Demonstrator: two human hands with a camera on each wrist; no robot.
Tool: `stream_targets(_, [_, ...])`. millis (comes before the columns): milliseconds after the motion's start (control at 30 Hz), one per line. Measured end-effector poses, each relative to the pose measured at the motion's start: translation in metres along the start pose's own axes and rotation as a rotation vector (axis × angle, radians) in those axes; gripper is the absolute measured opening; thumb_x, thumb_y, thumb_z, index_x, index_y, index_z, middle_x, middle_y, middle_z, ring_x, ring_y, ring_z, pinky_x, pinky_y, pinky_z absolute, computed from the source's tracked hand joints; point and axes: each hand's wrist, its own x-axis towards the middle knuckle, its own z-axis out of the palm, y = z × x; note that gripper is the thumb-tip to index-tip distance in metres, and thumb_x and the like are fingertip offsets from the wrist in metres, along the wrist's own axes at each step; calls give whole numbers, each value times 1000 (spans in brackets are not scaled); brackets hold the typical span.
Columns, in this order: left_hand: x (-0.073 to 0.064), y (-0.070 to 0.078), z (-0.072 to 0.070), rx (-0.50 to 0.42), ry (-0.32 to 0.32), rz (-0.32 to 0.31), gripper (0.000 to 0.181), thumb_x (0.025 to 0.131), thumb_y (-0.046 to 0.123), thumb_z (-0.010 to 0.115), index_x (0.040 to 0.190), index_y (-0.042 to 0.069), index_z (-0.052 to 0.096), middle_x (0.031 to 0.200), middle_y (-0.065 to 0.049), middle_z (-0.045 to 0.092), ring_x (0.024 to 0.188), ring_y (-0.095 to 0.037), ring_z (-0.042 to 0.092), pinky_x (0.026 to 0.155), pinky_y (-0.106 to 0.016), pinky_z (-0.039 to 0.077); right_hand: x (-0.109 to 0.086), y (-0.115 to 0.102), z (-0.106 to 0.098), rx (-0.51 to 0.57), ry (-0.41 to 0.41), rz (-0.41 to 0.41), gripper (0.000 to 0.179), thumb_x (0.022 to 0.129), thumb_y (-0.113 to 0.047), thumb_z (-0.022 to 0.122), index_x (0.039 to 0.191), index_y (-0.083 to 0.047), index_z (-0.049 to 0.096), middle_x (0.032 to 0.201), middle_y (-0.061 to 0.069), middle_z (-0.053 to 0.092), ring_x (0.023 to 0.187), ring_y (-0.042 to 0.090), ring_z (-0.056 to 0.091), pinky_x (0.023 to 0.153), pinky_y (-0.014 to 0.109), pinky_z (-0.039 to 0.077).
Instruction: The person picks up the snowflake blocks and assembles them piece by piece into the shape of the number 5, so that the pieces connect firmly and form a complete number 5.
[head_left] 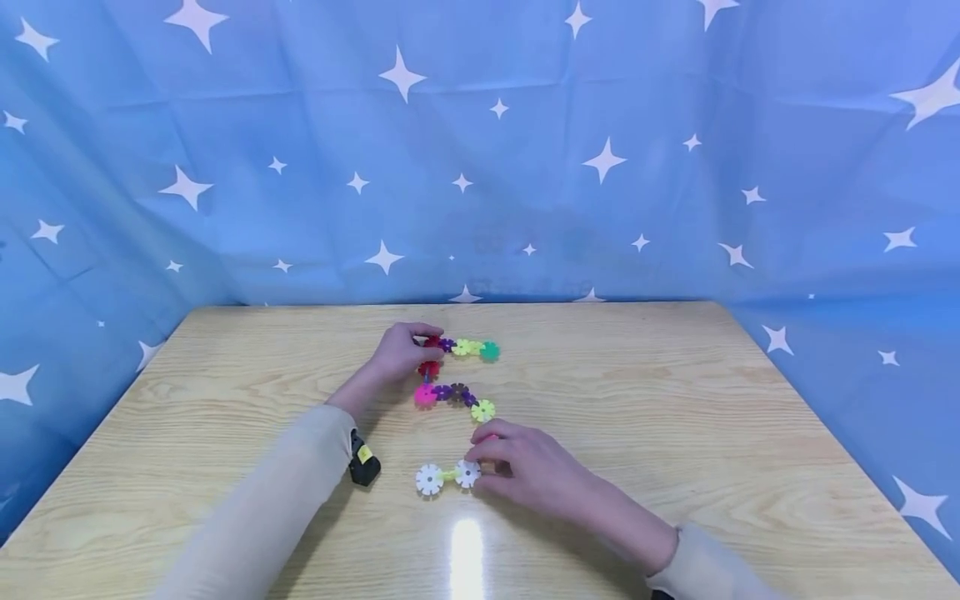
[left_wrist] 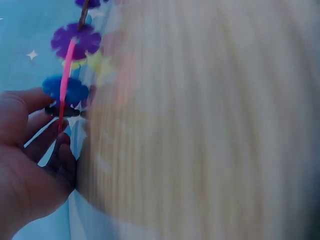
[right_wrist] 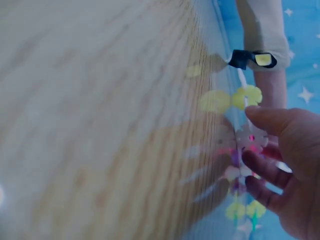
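On the table (head_left: 637,400) lies a winding chain of notched plastic snowflake discs, linked edge to edge. From a green disc (head_left: 490,351) it runs left past yellow and purple to red discs (head_left: 429,371), then by a pink disc (head_left: 425,395) and dark ones to a yellow disc (head_left: 483,410). Its near end has white discs (head_left: 430,480) with a yellow piece between. My left hand (head_left: 397,353) grips the chain at its red upper-left bend, finger and thumb either side. My right hand (head_left: 528,467) holds the lower-right bend by a white disc, hiding part of it.
A blue cloth with white stars (head_left: 480,167) hangs behind the table's far edge. A black wrist device with a yellow mark (head_left: 364,460) is on the left sleeve. Light glares off the tabletop near the front.
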Motion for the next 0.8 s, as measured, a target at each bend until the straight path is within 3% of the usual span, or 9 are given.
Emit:
stream_targets(100, [0, 1, 4, -9, 11, -2, 39, 92, 6, 75, 129, -1, 68, 123, -18, 67, 90, -23, 67, 78, -31, 56, 1, -1, 1, 9, 16, 5, 20, 88, -28, 82, 104, -17, 78, 113, -6, 65, 81, 3, 58, 73, 20, 50])
stream_targets(167, [1, 1, 3, -23, 16, -12, 37, 91, 3, 74, 127, -3, 68, 119, -19, 68, 85, -21, 68, 74, -28, 57, 1, -1, 1, 14, 18, 11, 20, 87, -29, 84, 101, -18, 77, 112, -7, 64, 79, 3, 56, 71, 19, 49])
stream_targets(300, [2, 2, 5, -26, 46, -31, 32, 91, 2, 74, 121, -4, 69, 111, -18, 69, 76, -18, 65, 68, -26, 56, 1, -1, 2, 34, 22, 10, 22, 86, -25, 84, 103, -14, 77, 108, -6, 63, 77, 1, 53, 70, 18, 49])
stream_targets(500, [4, 1, 8, -10, 116, -51, 24, 91, 4, 74, 114, -2, 72, 109, -16, 70, 82, -18, 64, 69, -25, 54, 4, -1, 8, 60, 70, 8, 23, 86, -21, 84, 103, -10, 74, 94, -6, 60, 74, 0, 52, 67, 16, 49])
stream_targets(800, [6, 8, 2, -82, 109, -135, 27, 93, -1, 70, 119, -5, 69, 106, -19, 70, 71, -14, 63, 64, -23, 54, 15, -3, 14, 15, 117, -12, 24, 86, -20, 85, 102, -8, 72, 93, -6, 60, 74, 2, 55, 69, 17, 51])
